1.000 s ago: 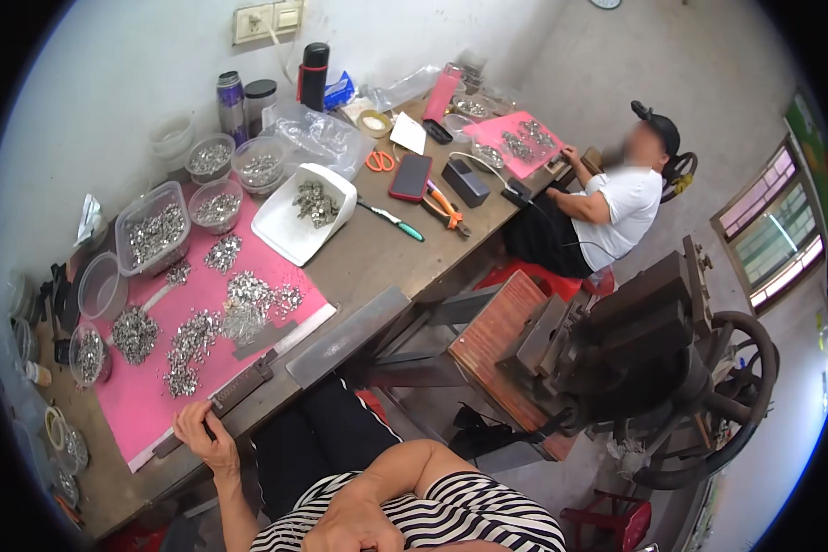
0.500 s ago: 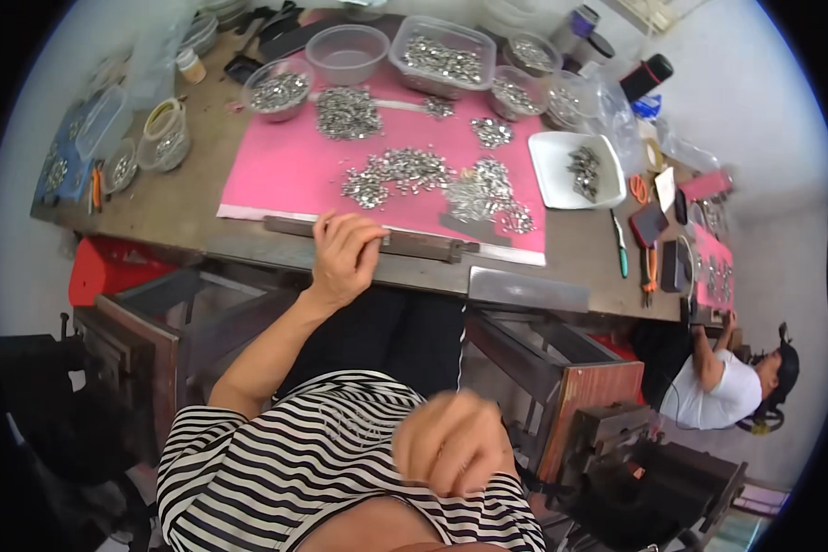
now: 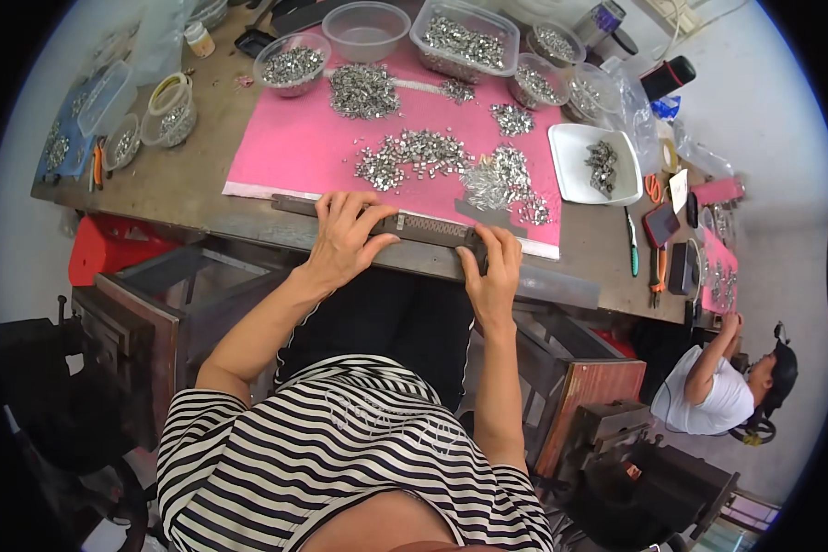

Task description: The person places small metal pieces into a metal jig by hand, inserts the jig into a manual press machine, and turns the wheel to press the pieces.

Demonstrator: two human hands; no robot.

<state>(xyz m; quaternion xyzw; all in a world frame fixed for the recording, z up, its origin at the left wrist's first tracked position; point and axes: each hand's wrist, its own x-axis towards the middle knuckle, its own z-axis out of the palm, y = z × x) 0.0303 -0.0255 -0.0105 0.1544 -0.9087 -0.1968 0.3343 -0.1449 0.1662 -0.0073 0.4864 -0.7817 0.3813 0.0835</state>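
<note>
A long, narrow dark metal bar [image 3: 432, 229] lies along the front edge of the pink mat [image 3: 276, 156], a patterned row of small pieces or slots showing on its top. My left hand [image 3: 348, 241] is closed over its left-middle part, thumb on the near side. At its right end, my right hand [image 3: 493, 271] pinches the bar between thumb and fingers. Just beyond the hands, small shiny silver metal pieces [image 3: 414, 155] lie in a curved heap, with a heap of paler, slimmer pieces [image 3: 497, 184] to the right.
Clear tubs [image 3: 294, 87] of metal pieces line the back, beside an empty bowl [image 3: 366, 55]. A white tray [image 3: 570, 170] stands right, near a green-handled tool [image 3: 633, 248] and orange-handled pliers [image 3: 658, 276]. A flat metal plate [image 3: 561, 288] juts at the table edge. Another person [image 3: 713, 386] works at far right.
My right hand has come up from in front of my chest to the bar's right end. My left hand stays on the bar, now with the thumb spread along its near side.
</note>
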